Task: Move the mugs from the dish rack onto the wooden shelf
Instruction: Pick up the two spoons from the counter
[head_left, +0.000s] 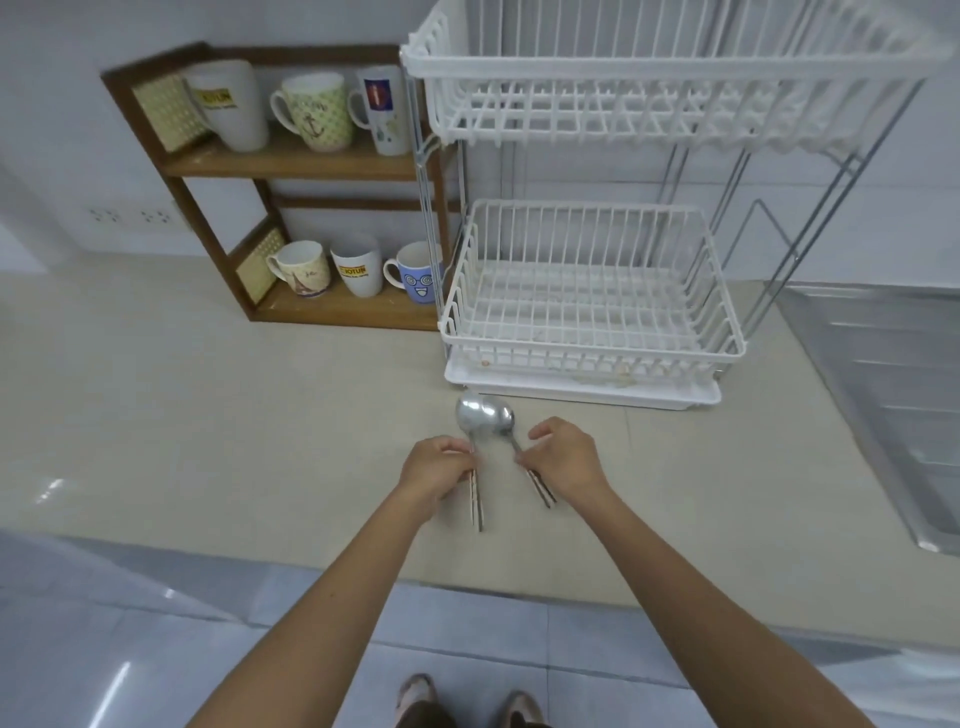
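Head view, near to far: two bare forearms reach out over the worktop. The left hand is curled around the handle of one spoon, fingers pinching just below the bowl. The right hand is pinched the same way on the neck of a second spoon. Both handles point back toward the person and splay apart, while the two bowls meet, touching or overlapping, just short of the rack's drip tray.

Beyond the hands stands the white dish rack. Its lower basket and upper tier both look bare, with no mug showing in either.

The mugs are all on the wooden shelf, far left of the rack and touching its frame. Three sit on the top board and three on the bottom, upright, handles mostly turned left.

From this, the transfer looks finished. If any mug remained, the carry would run leftward from rack to shelf, so the left hand would be nearer the shelf and the right nearer the rack, and both would first have to let go of the spoons.

The worktop is pale, flat and smooth. A steel sink lies to the right, and glossy floor tiles below.
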